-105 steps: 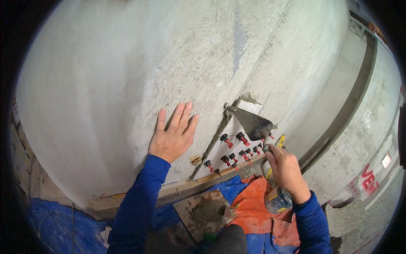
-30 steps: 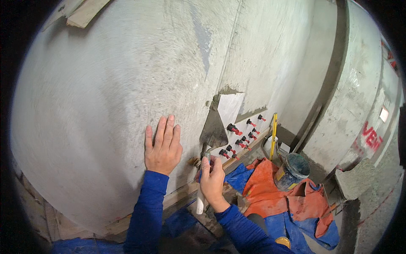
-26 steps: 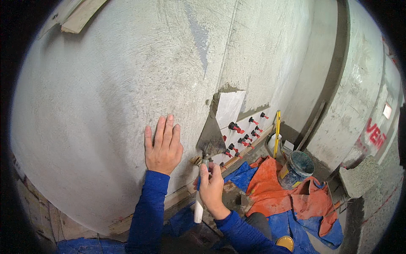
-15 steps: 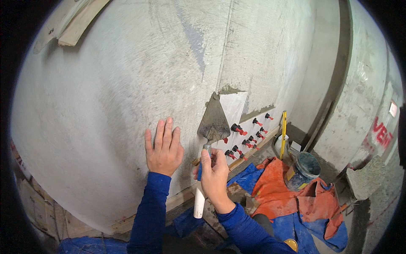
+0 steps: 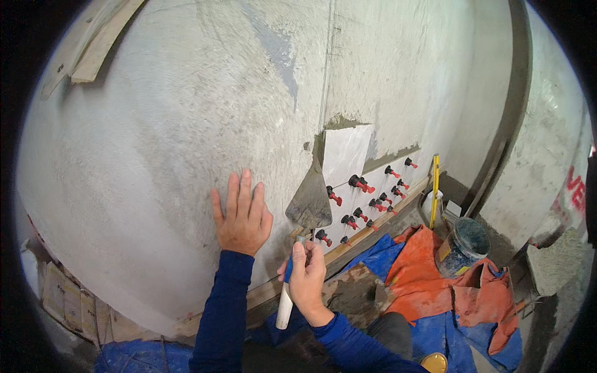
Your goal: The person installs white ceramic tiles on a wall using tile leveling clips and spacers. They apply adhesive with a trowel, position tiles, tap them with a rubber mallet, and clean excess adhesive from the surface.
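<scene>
My left hand lies flat on the grey plastered wall, fingers spread, holding nothing. To its right, my right hand is closed round the blue and white handle of a pointed trowel. The blade points upward along the left edge of the white wall tiles, its tip close to a strip of grey mortar. Black and red tile levelling clips stick out from the joints between the tiles. Mortar also shows along the top edge of the lower tiles.
A yellow spirit level leans upright near the corner. Beside it a dirty bucket stands by orange and blue cloths on the floor. At far right is a mortar-covered board. Wooden strips jut out at upper left.
The trowel and my right hand have moved down, away from the tile's top left corner. My left hand stays flat on the wall. The view has shifted slightly left.
</scene>
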`<state>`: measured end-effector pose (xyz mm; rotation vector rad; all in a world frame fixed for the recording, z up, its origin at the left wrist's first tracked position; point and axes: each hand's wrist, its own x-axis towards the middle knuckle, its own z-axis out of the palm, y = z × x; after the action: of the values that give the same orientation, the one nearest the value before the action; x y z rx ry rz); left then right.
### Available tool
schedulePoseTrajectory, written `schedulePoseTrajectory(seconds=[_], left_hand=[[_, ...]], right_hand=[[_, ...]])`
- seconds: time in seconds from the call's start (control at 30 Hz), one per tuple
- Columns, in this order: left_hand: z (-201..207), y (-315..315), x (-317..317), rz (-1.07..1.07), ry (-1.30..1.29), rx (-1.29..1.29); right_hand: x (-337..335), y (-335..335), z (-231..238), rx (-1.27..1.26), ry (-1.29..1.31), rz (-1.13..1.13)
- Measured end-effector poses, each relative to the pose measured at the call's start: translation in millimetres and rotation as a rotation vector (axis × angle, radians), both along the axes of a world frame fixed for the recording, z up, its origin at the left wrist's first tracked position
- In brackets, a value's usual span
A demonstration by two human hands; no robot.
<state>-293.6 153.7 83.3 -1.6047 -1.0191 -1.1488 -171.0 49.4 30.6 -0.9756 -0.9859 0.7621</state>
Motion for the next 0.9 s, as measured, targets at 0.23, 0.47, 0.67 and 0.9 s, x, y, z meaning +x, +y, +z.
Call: schedulePoseTrajectory(seconds=[0.23, 0.47, 0.67, 0.9], left_hand=[[-0.7, 1.7, 0.9, 0.012, 0.006, 0.022], [-1.7, 3.7, 1.5, 0.012, 0.007, 0.032], [-3.1, 3.8, 3.7, 0.026, -0.003, 0.023], [-2.4, 4.5, 2.8, 0.031, 0.007, 0.02]], right_hand=[[-4.1, -6.5, -36.6, -0.048, 0.148, 0.031], [6.2, -43.5, -33.6, -0.181, 0.114, 0.083], [10.0, -14.4, 12.4, 0.064, 0.101, 0.044], [1.0, -9.3, 2.9, -0.001, 0.179, 0.052]])
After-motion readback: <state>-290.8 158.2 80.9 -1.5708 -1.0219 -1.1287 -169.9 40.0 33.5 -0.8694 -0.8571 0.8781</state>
